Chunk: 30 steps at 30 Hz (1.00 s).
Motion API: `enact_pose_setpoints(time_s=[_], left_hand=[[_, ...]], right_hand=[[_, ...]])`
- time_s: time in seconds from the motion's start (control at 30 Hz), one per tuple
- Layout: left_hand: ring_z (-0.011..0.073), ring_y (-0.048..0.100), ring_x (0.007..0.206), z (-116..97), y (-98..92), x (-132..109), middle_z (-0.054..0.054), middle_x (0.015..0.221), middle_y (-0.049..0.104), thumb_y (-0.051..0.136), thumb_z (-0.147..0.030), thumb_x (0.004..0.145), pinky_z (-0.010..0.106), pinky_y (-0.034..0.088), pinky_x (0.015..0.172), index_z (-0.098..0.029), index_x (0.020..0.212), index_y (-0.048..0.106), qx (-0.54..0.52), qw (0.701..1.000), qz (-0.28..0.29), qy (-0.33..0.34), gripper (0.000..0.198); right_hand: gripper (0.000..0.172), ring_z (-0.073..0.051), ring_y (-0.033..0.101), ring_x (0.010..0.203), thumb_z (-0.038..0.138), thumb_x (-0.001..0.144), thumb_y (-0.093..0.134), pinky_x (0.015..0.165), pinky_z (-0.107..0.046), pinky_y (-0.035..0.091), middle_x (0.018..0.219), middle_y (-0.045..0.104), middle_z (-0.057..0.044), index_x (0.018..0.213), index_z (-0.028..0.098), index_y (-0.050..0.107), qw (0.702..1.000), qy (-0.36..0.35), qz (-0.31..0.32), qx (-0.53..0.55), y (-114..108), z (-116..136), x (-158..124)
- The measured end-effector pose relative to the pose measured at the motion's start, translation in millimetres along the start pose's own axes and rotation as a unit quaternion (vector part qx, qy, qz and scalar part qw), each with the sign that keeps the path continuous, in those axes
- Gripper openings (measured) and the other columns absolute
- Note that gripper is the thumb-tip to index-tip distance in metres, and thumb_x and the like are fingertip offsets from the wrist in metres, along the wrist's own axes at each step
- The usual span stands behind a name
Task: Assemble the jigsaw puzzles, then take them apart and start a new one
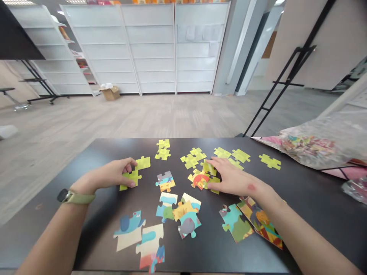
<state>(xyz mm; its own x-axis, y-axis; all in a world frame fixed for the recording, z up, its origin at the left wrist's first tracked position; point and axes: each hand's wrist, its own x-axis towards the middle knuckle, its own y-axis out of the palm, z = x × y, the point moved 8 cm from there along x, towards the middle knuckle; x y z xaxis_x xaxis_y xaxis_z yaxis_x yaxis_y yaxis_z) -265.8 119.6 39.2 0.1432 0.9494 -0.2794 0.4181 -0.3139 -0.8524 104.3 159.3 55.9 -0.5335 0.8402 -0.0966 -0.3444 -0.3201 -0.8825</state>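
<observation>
Head view: with the middle of the dark table [100, 236] taken as the clock's centre, the left hand [110, 176] sits at ten o'clock, its thumb resting on a yellow jigsaw piece [134, 176] and its curled fingers beside a second yellow piece [143, 163]; a watch [65, 195] circles that wrist. The right hand [229, 176] lies at two o'clock, thumb and forefinger apart around a cluster of yellow pieces [208, 168], touching at its edge a red and orange picture piece [198, 180]. Whether either hand pinches a piece cannot be told from this angle. A pair of yellow pieces [163, 154] lies at eleven o'clock, blue and cream picture pieces [151, 237] at seven to eight, and a teal and green piece [239, 226] at four, near the right forearm
</observation>
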Motion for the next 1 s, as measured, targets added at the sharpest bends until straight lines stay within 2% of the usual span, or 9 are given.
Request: enact_pose_setpoints(time_s=[0.2,0.37,0.47,0.57,0.63,0.73,0.8,0.9,1.0], left_hand=[[0.0187,0.062,0.073,-4,-3.9,-3,-0.001,0.088,0.059,0.077,-0.045,0.065,0.026,0.049,0.062,-0.021,0.114,0.061,0.002,1.000,-0.011,0.018,0.057],[0.0163,0.055,0.063,-9,-27.3,-7,-0.004,0.075,0.052,0.066,-0.041,0.074,0.024,0.041,0.058,-0.022,0.101,0.064,0.020,0.996,-0.073,0.041,0.033],[0.0168,0.053,0.063,-16,-35.2,-6,-0.004,0.070,0.052,0.058,-0.036,0.079,0.025,0.038,0.059,-0.023,0.095,0.064,0.038,0.992,-0.107,0.054,0.022],[0.0167,0.053,0.064,-25,-31.9,-5,-0.003,0.069,0.054,0.055,-0.033,0.079,0.025,0.038,0.061,-0.023,0.092,0.067,0.050,0.990,-0.110,0.070,0.020],[0.0161,0.055,0.063,-30,-24.6,-5,-0.004,0.069,0.056,0.061,-0.037,0.078,0.025,0.039,0.060,-0.024,0.093,0.069,0.050,0.992,-0.085,0.081,0.022],[0.0156,0.059,0.060,-35,-15.6,-4,-0.005,0.067,0.059,0.066,-0.049,0.079,0.024,0.042,0.056,-0.024,0.098,0.070,0.037,0.993,-0.058,0.093,0.031],[0.0176,0.062,0.064,-36,-16.7,-1,-0.003,0.071,0.064,0.061,-0.052,0.084,0.025,0.046,0.060,-0.023,0.099,0.070,0.035,0.990,-0.090,0.098,0.034],[0.0279,0.065,0.097,-31,-19.1,8,0.007,0.103,0.071,0.062,-0.051,0.084,0.036,0.051,0.083,-0.021,0.111,0.068,0.046,0.980,-0.168,0.098,0.041],[0.0338,0.058,0.116,-25,-13.3,19,0.013,0.126,0.067,0.064,-0.048,0.084,0.046,0.045,0.099,-0.019,0.123,0.064,0.046,0.975,-0.195,0.097,0.049]], right_hand=[[0.072,-0.038,0.042,0.137,0.043,0.069,0.080,0.112,-0.052,0.036,0.142,0.052,-0.015,0.133,0.020,0.057,0.999,0.017,0.028,0.000,1,-7,1],[0.090,-0.033,0.056,0.117,0.039,0.064,0.084,0.094,-0.043,0.048,0.133,0.051,-0.013,0.144,0.023,0.045,0.999,0.031,-0.018,0.037,-4,-13,2],[0.065,-0.026,0.062,0.098,0.032,0.079,0.069,0.084,-0.038,0.049,0.116,0.060,-0.009,0.140,0.022,0.048,0.994,0.030,-0.099,0.039,-15,-19,8],[0.031,-0.023,0.062,0.086,0.027,0.086,0.056,0.080,-0.037,0.047,0.096,0.064,-0.005,0.116,0.022,0.062,0.986,0.015,-0.166,0.020,-25,-22,12],[0.024,-0.023,0.063,0.086,0.029,0.085,0.059,0.080,-0.037,0.047,0.096,0.065,-0.005,0.107,0.022,0.066,0.989,-0.011,-0.149,0.004,-23,-17,13],[0.029,-0.025,0.063,0.096,0.024,0.080,0.060,0.083,-0.038,0.048,0.105,0.067,-0.008,0.108,0.023,0.067,0.993,-0.055,-0.106,0.000,-19,-1,7],[0.029,-0.025,0.063,0.098,0.019,0.078,0.056,0.086,-0.038,0.047,0.105,0.068,-0.007,0.104,0.023,0.069,0.992,-0.073,-0.100,0.004,-22,11,1],[0.018,-0.027,0.064,0.089,0.027,0.078,0.062,0.082,-0.039,0.048,0.092,0.069,-0.006,0.094,0.024,0.070,0.997,-0.058,-0.043,-0.017,-17,20,-7],[0.035,-0.031,0.064,0.090,0.041,0.067,0.077,0.079,-0.041,0.048,0.097,0.070,-0.009,0.096,0.022,0.070,0.999,0.006,0.025,-0.044,-4,12,-9]])
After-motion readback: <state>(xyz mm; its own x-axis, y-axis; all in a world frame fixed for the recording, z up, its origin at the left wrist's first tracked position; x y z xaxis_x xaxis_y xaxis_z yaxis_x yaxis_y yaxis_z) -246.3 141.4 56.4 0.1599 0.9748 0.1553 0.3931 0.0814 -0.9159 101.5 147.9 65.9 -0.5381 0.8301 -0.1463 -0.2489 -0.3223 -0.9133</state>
